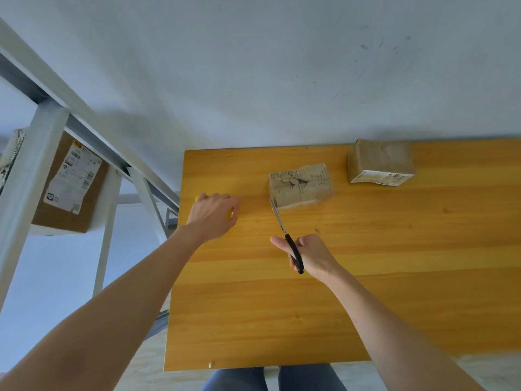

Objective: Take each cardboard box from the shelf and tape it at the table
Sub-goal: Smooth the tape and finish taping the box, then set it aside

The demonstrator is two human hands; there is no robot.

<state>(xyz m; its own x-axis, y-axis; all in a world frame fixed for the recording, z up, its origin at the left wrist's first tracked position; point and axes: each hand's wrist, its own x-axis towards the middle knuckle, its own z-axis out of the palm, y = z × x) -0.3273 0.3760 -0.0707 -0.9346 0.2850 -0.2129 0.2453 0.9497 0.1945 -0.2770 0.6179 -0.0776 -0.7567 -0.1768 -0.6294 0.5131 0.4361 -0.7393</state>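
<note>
Head view: left arm reaches out straight, and the left grip (212,214) lies palm-down w/ fingers curled over a yellow item (229,215). Most of the item is hidden, so can't tell what it is. It sits left of the torn box (300,184), apart from it. Right arm is bent in, and the right grip (311,256) is closed round the black handles of the scissors (294,253), thumb out to the left. The blades point up at the torn box's near-left corner, touching or just short of it.

The torn box sits on the wood worktop (282,320). A second box (380,162) w/ a white label stands right of the torn box and further back, against the scuffed wall (253,66). Far left of the torn box, off the worktop, a white metal shelf (42,153) holds a labelled box (70,187). Nearest the camera, below the worktop edge, are knees in blue trousers (307,378).
</note>
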